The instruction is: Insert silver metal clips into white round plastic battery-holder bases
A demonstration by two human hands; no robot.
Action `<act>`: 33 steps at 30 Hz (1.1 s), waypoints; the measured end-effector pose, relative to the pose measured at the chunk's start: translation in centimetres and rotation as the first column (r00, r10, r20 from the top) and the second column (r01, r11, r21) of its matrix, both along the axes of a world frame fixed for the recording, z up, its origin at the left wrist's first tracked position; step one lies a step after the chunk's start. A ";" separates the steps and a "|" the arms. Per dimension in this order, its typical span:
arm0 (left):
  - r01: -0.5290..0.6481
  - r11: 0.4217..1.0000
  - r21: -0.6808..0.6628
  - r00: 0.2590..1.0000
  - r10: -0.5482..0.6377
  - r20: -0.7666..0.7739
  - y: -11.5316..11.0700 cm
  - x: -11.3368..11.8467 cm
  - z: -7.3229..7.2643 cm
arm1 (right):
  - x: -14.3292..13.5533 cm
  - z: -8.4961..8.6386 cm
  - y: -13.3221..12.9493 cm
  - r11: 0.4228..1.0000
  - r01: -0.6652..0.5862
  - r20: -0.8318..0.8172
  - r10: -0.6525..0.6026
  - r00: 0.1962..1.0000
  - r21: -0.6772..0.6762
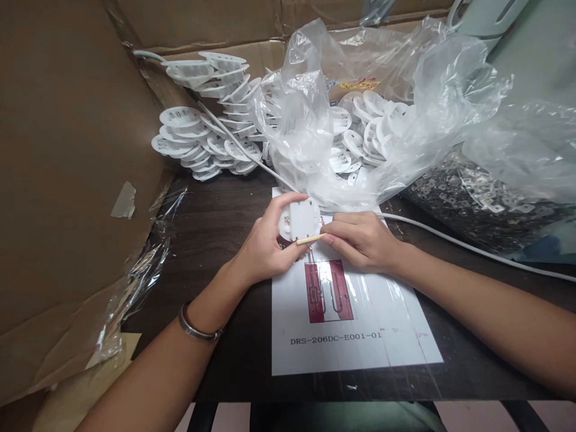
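Note:
My left hand [273,243] is closed around the rim of a round white plastic part [302,219], which has a raised rectangular middle and a small metal piece at its left. My right hand [360,240] pinches a thin pale-yellow stick [310,239], whose far end lies against the part's lower edge near my left thumb. Both hands are above a printed sheet [360,342] with a red drawing and the text DRS-206DC-E001-01. Some of the part's underside is hidden by my left fingers.
Stacked white round parts [184,132] stand at the back left. A clear plastic bag [306,114] holds more of them. At right lies a bag of small metal pieces [472,186]. A white cable [450,234] crosses the dark table [234,348]; cardboard [67,150] walls the left.

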State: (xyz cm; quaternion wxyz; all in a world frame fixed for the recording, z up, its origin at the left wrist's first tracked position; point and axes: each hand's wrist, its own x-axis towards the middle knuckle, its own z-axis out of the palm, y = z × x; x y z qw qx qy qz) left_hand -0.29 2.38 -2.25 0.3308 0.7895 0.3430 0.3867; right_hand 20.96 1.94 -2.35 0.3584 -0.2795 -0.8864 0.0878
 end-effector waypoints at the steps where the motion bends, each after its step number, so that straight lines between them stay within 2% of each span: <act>1: -0.004 1.000 0.006 1.000 0.004 -0.005 0.0 0.0 0.1 | 0.0 0.0 0.0 1.000 0.006 0.006 -0.006 1.000 -0.008; 10: -0.031 0.995 0.095 0.999 0.034 -0.037 -0.1 0.2 0.7 | 0.0 -0.2 0.0 0.998 0.026 0.035 -0.024 0.999 -0.058; 20: -0.046 0.997 0.057 0.999 0.046 -0.008 0.0 0.3 0.5 | -0.1 0.1 -0.2 0.981 0.005 0.009 -0.004 1.000 -0.192; 23: -0.096 0.995 0.002 0.994 0.096 0.058 -0.1 0.6 0.6 | -0.2 0.2 -0.1 0.970 0.016 -0.031 -0.025 0.999 -0.243; 25: -0.108 0.990 -0.086 0.983 0.119 0.138 -0.2 0.9 0.7 | -0.3 0.3 -0.2 0.969 0.051 -0.098 -0.077 0.992 -0.240; 29: -0.016 0.963 -0.268 0.950 0.099 0.298 -0.4 1.1 0.8 | -0.5 0.2 -0.2 0.970 0.114 -0.248 -0.167 0.954 -0.215; 33: 0.020 0.958 -0.286 0.945 0.075 0.318 -0.5 1.2 0.6 | -0.5 0.1 -0.1 0.954 0.116 -0.297 -0.200 0.934 -0.277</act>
